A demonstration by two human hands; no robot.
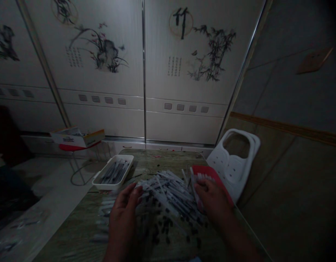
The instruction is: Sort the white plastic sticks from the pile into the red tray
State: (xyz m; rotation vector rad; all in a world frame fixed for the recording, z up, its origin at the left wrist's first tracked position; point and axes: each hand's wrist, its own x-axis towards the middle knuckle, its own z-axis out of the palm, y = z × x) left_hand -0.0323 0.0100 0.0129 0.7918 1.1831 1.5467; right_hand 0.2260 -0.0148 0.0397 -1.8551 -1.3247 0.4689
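Observation:
My left hand [124,207] is left of a loose heap of pen barrels [170,193], fingers curled and thumb close to the fingertips. Something pale shows by those fingertips, too dim to name. At the heap's right, my right hand [213,196] reaches over a red container [218,176], its fingers pinched together. Pale slim pieces [203,177] stick up around them; what the fingers grip is hidden. Small black caps or plugs [165,225] lie scattered in front of the heap. A row of clear pen parts [102,214] lies left of my left hand.
A white tray [102,186] of pens stands at the table's [72,225] back left. Beyond it, an open box [75,139] sits on a red stool [67,147]. A white folding chair [239,163] leans by the right wall. Wardrobe doors [184,127] stand behind.

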